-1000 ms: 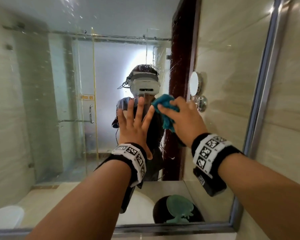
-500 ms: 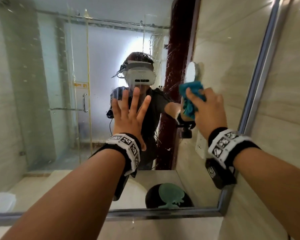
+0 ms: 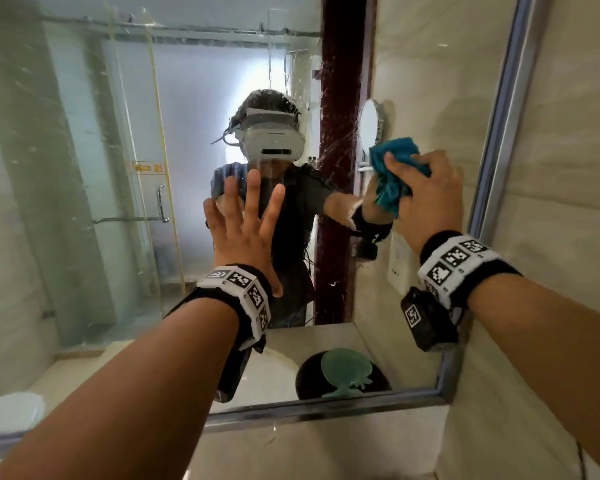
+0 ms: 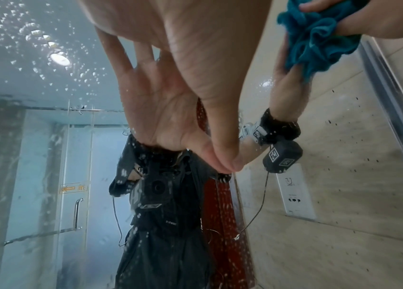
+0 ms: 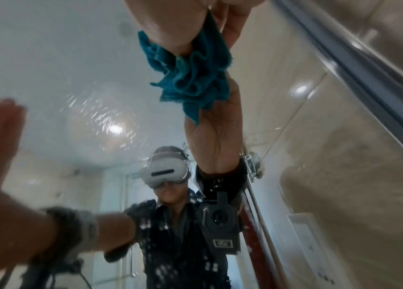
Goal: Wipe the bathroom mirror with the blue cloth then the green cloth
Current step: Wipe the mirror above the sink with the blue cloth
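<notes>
The bathroom mirror (image 3: 84, 168) fills the head view, spotted with water drops and framed in metal (image 3: 499, 98). My right hand (image 3: 426, 195) grips a crumpled blue cloth (image 3: 392, 164) and presses it on the glass near the mirror's right edge. The blue cloth (image 5: 190, 74) bunches under my right fingers in the right wrist view, and the blue cloth (image 4: 319, 39) shows at the top right of the left wrist view. My left hand (image 3: 246, 220) lies flat on the glass with fingers spread, left of the cloth. A green cloth (image 3: 345, 370) appears reflected at the mirror's bottom.
Beige tiled wall (image 3: 551, 202) lies right of the mirror frame. The reflection shows a glass shower door (image 3: 136, 202), a dark red door frame (image 3: 340, 168), a small round wall mirror (image 3: 369, 124) and a wall socket (image 4: 297, 193). A counter ledge (image 3: 309, 445) runs below.
My right hand has slid the blue cloth rightward across the glass, from beside the left hand toward the mirror's right edge. The left hand stays flat on the mirror.
</notes>
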A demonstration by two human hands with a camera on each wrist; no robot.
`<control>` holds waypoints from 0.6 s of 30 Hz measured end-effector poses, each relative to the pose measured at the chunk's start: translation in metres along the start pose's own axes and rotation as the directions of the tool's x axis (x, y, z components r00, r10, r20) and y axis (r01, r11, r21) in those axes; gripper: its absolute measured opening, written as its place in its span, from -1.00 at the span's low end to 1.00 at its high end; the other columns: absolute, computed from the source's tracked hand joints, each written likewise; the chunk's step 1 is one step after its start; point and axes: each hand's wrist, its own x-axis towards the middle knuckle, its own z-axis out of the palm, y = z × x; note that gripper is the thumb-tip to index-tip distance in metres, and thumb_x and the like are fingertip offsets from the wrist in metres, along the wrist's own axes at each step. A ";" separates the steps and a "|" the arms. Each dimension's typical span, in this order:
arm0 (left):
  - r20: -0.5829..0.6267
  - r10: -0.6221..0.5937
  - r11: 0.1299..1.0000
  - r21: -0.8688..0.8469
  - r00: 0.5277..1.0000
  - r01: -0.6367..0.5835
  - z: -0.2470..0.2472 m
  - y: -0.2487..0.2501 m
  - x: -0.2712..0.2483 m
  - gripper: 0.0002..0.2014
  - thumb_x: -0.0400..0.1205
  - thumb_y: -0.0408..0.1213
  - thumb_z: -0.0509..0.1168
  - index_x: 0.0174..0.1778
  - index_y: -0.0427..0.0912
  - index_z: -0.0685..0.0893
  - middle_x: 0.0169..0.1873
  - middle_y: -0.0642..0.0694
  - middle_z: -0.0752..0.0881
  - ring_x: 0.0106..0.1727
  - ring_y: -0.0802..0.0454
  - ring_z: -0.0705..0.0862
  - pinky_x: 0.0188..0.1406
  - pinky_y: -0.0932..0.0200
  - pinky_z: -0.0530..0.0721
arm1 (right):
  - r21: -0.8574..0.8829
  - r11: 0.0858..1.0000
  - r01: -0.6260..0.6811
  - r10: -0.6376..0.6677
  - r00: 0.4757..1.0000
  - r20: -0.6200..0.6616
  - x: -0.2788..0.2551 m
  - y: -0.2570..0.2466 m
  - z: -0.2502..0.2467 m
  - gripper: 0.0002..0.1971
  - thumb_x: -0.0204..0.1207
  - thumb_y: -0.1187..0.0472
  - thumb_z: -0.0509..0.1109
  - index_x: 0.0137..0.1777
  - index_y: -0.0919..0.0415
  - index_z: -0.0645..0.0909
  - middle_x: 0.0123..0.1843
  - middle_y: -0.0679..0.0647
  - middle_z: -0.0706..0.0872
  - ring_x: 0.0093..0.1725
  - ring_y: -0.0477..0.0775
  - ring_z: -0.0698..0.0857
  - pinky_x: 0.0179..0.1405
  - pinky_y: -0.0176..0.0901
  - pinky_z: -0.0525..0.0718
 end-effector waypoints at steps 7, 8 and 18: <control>0.004 -0.021 0.999 0.037 1.000 0.021 0.002 0.005 -0.001 0.63 -0.01 0.43 0.51 0.37 -0.07 -0.77 0.44 -0.30 -0.66 0.53 -0.42 -0.49 0.49 -0.49 -0.25 | 0.154 0.987 0.048 -0.087 0.962 0.260 -0.049 -0.004 0.012 -0.69 0.47 -0.16 0.38 0.11 -0.07 0.49 0.11 -0.14 0.37 0.06 -0.15 0.54 0.10 -0.26 0.62; 0.008 -0.023 0.999 0.033 1.000 0.023 0.002 0.005 -0.002 0.63 -0.01 0.43 0.52 0.37 -0.07 -0.77 0.44 -0.30 -0.66 0.53 -0.42 -0.49 0.50 -0.49 -0.24 | 0.143 0.986 0.083 -0.132 0.917 0.375 -0.059 -0.005 0.011 -0.70 0.48 -0.18 0.37 0.13 -0.14 0.49 0.11 -0.15 0.35 0.09 -0.13 0.53 0.14 -0.24 0.58; 0.030 -0.032 0.999 0.021 0.999 0.031 0.007 0.010 -0.007 0.61 0.02 0.42 0.51 0.40 -0.07 -0.74 0.42 -0.31 -0.68 0.53 -0.43 -0.48 0.46 -0.49 -0.28 | 0.131 0.969 -0.209 0.217 0.975 -0.054 -0.012 0.032 -0.001 -0.71 0.60 -0.04 0.26 0.21 0.07 0.57 0.09 0.05 0.48 -0.14 -0.21 0.39 -0.20 -0.65 0.37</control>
